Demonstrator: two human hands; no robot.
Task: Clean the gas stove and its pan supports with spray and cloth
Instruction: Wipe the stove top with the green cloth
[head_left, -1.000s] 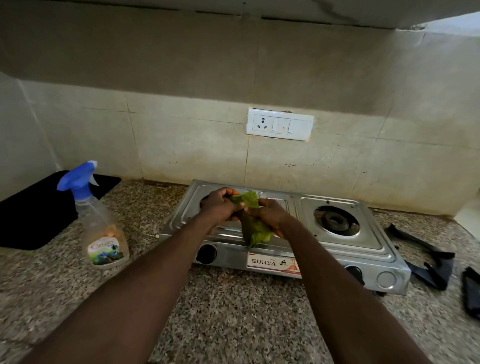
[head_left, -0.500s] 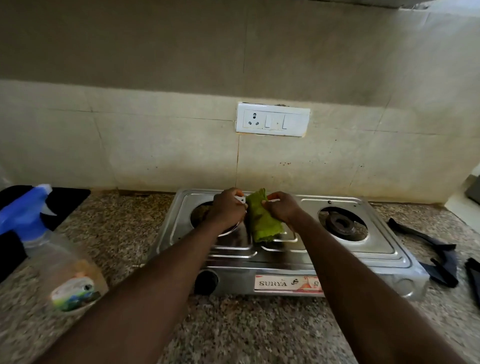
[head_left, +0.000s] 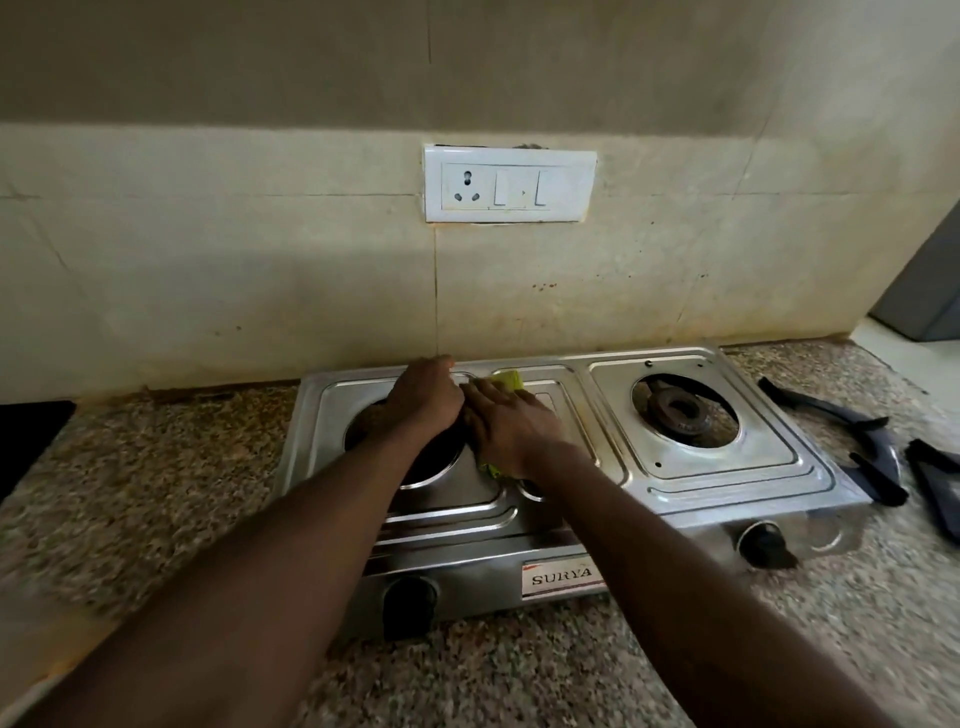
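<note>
Here the right hand (head_left: 511, 423) presses flat on the green cloth (head_left: 511, 379) at the middle of the gas stove (head_left: 701, 483), the left hand (head_left: 423, 397) curled beside it, grip unclear; hard rubbing could shove the stove along the granite counter (head_left: 156, 493).

A speckled granite worktop (head_left: 156, 467) runs along a wall of pale tiles (head_left: 208, 286). High on the tiles, above the middle of the worktop's back edge, sits a white switch plate (head_left: 509, 184) with a three-pin socket on its left side and two switches to the right of it. Small brown spots (head_left: 543, 286) mark the tile below it. A flat black thing (head_left: 26, 436) lies at the worktop's left edge. A grey block (head_left: 930, 291) stands beyond the back right corner.
</note>
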